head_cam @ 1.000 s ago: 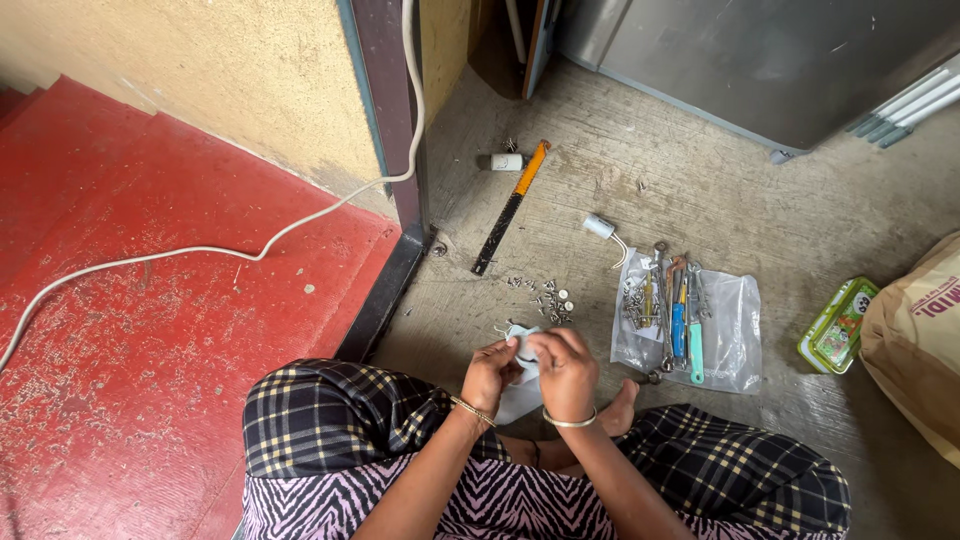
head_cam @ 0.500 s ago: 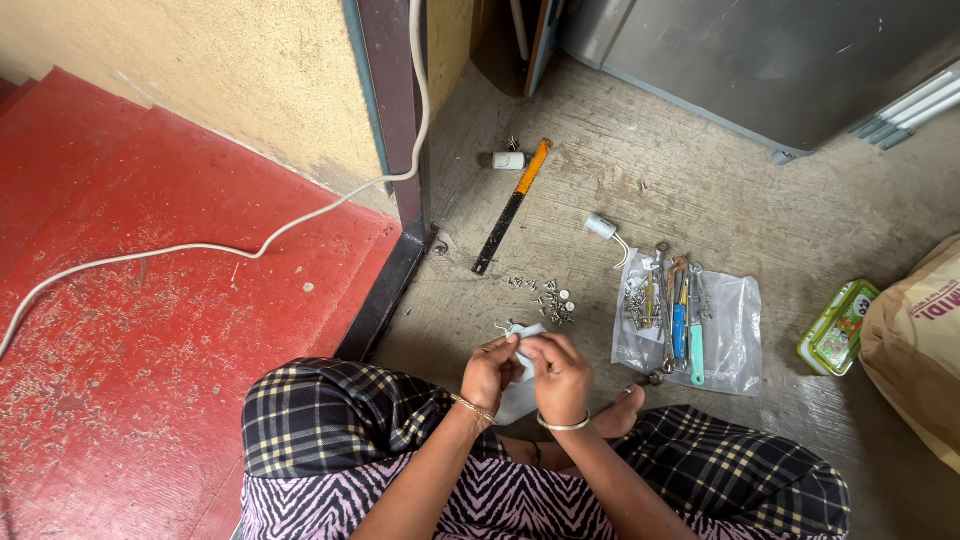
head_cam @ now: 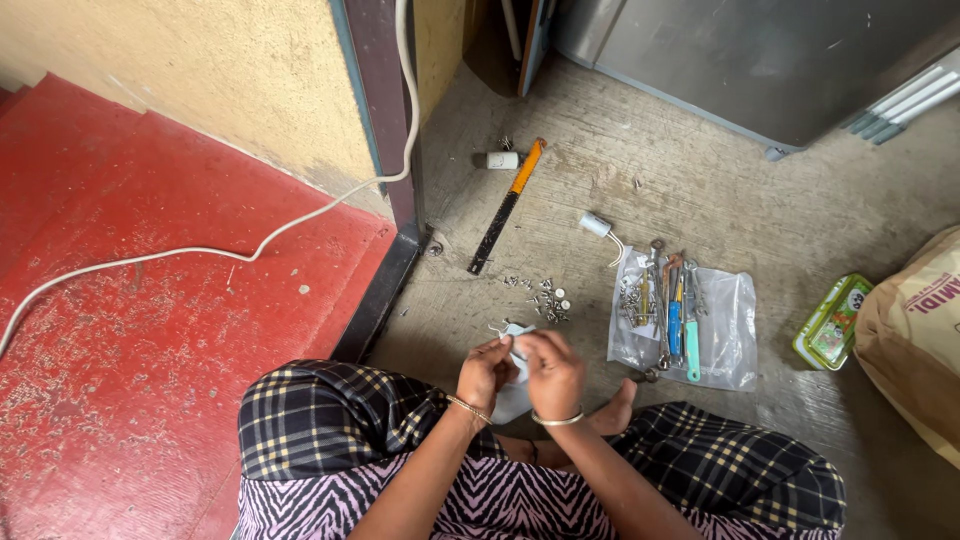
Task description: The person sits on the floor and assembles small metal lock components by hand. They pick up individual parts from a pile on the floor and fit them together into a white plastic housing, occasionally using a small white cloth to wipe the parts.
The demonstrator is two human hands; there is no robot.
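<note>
A person sits cross-legged on the concrete floor. The left hand and right hand meet over a small pale part, fingers pinched on it. Just ahead lie loose screws. To the right, a clear bag carries tools. Farther off lie an orange-handled saw, a green tin and a white cable across the red floor.
</note>
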